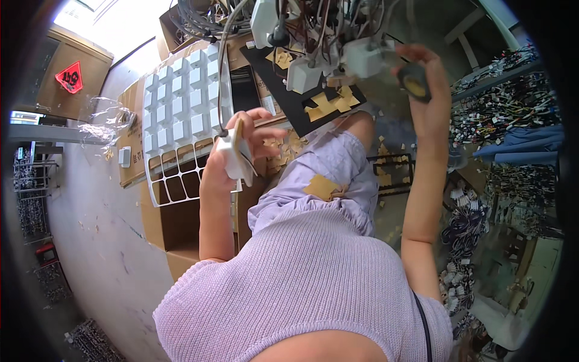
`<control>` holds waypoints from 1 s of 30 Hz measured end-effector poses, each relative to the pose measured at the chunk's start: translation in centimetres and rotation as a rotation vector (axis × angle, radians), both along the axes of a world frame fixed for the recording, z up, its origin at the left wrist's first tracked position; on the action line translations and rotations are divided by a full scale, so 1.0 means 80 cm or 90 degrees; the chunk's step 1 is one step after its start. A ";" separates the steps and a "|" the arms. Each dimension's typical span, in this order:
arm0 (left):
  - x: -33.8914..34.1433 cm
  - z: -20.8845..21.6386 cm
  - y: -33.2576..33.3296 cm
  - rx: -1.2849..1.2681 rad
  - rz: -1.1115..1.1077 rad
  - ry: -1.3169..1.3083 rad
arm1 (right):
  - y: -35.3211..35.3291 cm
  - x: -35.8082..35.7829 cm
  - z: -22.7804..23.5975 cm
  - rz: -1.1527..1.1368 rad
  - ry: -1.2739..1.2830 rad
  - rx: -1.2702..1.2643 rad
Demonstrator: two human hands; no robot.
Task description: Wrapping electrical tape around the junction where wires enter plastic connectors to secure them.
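My left hand (212,174) grips a small white plastic box (231,158) with a dark cable rising from its top. A tan layer lies along the box's side facing my fingers, and a thin flap stands out below it. On the right, my raised right hand (433,81) has its fingers curled round a dark, rounded piece with a yellowish centre (414,82); its kind is unclear. Close to that hand hangs a white box (363,57) among several cabled ones. Torn tan paper pieces (325,107) lie on a black board (313,123) between my hands.
Left of my left hand, a white grid tray (172,161) bears rows of white square boxes (179,107) on cardboard (129,99). Bundled cables (500,90) fill racks at the right. A tan scrap (321,187) rests on my lap; more scraps litter the floor.
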State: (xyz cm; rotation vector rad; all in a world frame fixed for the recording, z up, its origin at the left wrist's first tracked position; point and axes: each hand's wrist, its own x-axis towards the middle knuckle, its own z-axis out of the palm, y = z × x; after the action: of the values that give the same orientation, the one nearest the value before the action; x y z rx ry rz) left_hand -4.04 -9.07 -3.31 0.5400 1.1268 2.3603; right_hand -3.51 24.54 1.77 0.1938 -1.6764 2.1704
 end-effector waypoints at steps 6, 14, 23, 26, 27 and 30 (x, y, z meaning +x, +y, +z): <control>0.005 -0.002 0.008 0.226 -0.172 -0.019 | -0.091 0.015 -0.049 0.241 -0.199 0.336; 0.029 -0.018 0.003 0.177 -0.116 0.041 | -0.122 -0.008 -0.145 -0.201 -0.068 0.595; 0.047 -0.018 0.007 0.030 0.015 -0.012 | -0.083 -0.014 -0.127 0.387 -0.173 0.147; 0.046 -0.021 0.003 0.056 0.059 -0.012 | -0.036 0.053 -0.152 0.601 -0.057 0.029; 0.045 -0.024 0.004 0.034 0.045 -0.004 | -0.028 0.076 -0.153 0.609 0.079 0.050; 0.043 -0.030 0.008 -0.008 0.006 0.057 | -0.036 0.133 -0.111 0.821 0.248 -0.067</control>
State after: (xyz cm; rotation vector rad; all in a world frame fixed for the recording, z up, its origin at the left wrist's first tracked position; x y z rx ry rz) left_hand -0.62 -8.46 -5.72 0.6430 1.1864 2.3562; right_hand 7.13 21.65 -7.08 1.9540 -1.2746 2.6648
